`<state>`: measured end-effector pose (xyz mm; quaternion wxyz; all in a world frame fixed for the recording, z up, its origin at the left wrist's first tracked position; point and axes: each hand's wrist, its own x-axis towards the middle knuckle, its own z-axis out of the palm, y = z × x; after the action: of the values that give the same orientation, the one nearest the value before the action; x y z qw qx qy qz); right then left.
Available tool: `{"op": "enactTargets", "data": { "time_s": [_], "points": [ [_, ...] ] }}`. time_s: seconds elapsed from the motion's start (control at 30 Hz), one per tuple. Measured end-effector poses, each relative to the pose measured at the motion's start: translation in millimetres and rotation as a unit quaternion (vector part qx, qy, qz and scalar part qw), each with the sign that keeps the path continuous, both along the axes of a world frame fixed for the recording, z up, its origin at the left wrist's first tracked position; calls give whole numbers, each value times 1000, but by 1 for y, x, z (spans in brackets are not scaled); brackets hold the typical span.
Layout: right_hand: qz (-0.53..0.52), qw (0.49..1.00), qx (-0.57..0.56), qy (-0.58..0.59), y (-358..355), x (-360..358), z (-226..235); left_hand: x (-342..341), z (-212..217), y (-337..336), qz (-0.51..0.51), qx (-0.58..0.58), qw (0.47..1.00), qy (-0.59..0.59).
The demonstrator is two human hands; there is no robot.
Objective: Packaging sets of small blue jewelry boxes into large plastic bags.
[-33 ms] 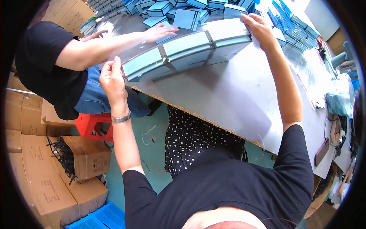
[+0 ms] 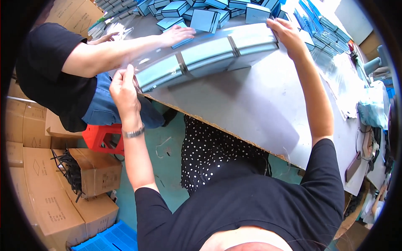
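A long row of light-blue boxes (image 2: 209,54), in three groups with dark gaps between them, lies in a clear plastic bag (image 2: 247,30) at the table's edge. My left hand (image 2: 124,90) is closed in a pinch on the bag at the near left end of the row. At the far right end, my right hand (image 2: 288,37) pinches the bag's upper corner. The film stretches between my two hands, along the far side of the boxes. My fingers partly hide the corners they grip.
Many loose blue boxes (image 2: 205,21) are piled behind the row on the grey table (image 2: 259,100). A co-worker's hand (image 2: 179,35) reaches over them from the left. Cartons (image 2: 48,196) and a red stool (image 2: 100,136) stand at left; plastic bags (image 2: 372,104) lie at right.
The row of boxes has tipped slightly, and more film shows above its far edge. My hands have barely moved and keep their grip.
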<state>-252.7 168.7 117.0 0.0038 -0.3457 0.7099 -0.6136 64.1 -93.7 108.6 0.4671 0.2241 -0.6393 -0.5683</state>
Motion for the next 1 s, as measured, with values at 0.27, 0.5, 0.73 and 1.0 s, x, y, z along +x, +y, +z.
{"op": "enactTargets", "data": {
  "time_s": [0.27,0.5,0.73,1.0],
  "points": [
    [-11,951,115,-286,118,101,-100,71,-128,101,21,170,983,-64],
    [-135,948,267,106,110,86,-116,57,-123,106,4,306,948,-81],
    [113,968,28,-220,123,91,-131,35,-75,118,-115,97,985,-81],
    [-119,870,-431,-208,224,3,-18,-113,-37,164,-382,77,921,-5]
  ]
}}
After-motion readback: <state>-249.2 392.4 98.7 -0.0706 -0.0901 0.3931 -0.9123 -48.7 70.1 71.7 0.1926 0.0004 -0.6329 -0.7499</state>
